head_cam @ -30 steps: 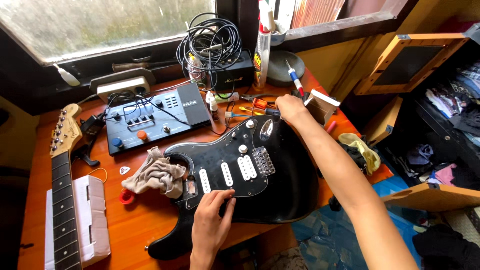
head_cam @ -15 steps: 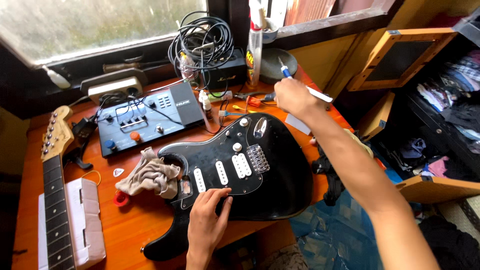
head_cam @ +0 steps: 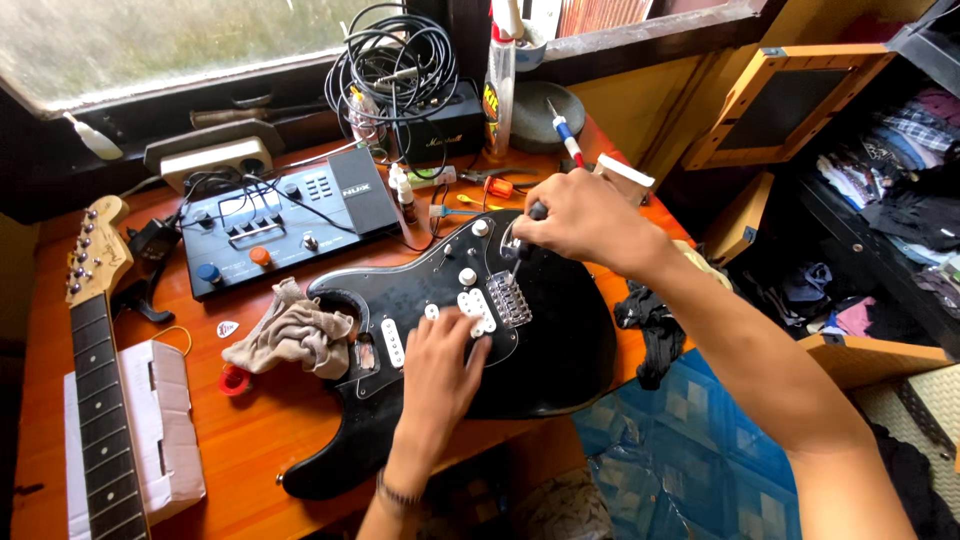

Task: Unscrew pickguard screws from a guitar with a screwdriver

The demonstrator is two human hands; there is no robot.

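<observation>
A black electric guitar body (head_cam: 560, 340) with a black pickguard lies on the orange wooden desk (head_cam: 250, 440). My left hand (head_cam: 437, 375) rests flat on the pickguard, its fingers over the white pickups (head_cam: 478, 310). My right hand (head_cam: 585, 220) is closed on a dark-handled screwdriver (head_cam: 530, 222). The screwdriver points down at the metal bridge (head_cam: 510, 298). A beige cloth (head_cam: 290, 335) lies on the guitar's upper horn.
A detached guitar neck (head_cam: 95, 380) lies on a white box (head_cam: 165, 430) at the left. Behind the body sit a dark effects unit (head_cam: 290, 220), coiled cables (head_cam: 395, 60), small bottles (head_cam: 402, 195), a blue-and-red screwdriver (head_cam: 565, 132) and pliers (head_cam: 495, 185). Shelves with clothes (head_cam: 900, 190) stand at the right.
My right hand came back from the tools at the rear of the desk and now holds a screwdriver over the bridge. My left hand slid up onto the pickups.
</observation>
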